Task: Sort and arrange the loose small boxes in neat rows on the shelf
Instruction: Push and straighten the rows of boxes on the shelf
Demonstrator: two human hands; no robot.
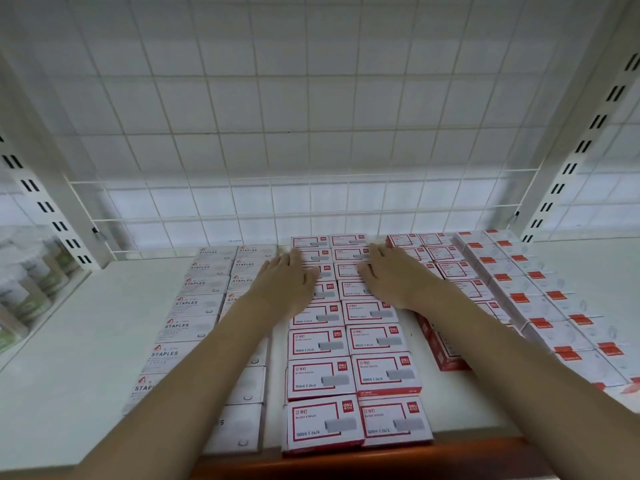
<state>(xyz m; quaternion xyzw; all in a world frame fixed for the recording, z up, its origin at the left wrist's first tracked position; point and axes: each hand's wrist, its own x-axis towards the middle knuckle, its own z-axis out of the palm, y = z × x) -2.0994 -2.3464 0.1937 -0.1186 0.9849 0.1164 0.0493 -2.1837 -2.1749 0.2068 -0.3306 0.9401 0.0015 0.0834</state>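
White metal shelf [69,341] with a wire grid back [311,116] carried the stock. Small boxes lay flat in paired columns running near to far: white staple boxes [188,303] at left, red-framed boxes [317,341] in the centre, red-tabbed boxes [540,306] at right. Left hand [284,282] and right hand [391,278] rested palm-down on the far centre boxes, fingers straight and spread, gripping nothing. Jars [24,282] stood far left.
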